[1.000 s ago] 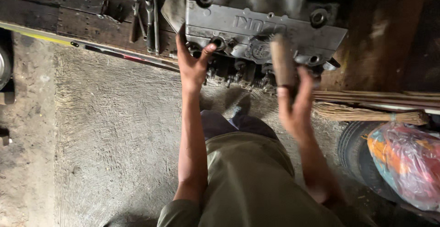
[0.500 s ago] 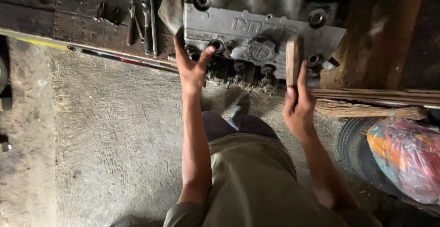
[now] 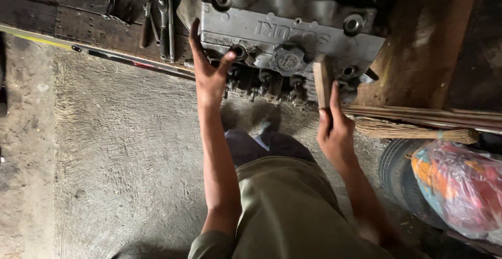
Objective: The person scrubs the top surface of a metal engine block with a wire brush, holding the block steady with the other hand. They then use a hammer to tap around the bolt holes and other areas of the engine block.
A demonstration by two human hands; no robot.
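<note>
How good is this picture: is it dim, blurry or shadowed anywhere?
Head view: light is dim and uneven, the concrete floor lit best, the upper right corner deep in shadow. The engine block and left hand look fairly sharp; the right hand with its wooden piece is slightly soft, the forearm below it smeared.

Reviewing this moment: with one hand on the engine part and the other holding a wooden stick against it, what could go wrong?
The left hand grips the edge of the engine part, so a slip of the wooden stick in the right hand could pinch fingers. The part overhangs the bench above the person's feet, so it might drop if pushed.
</note>
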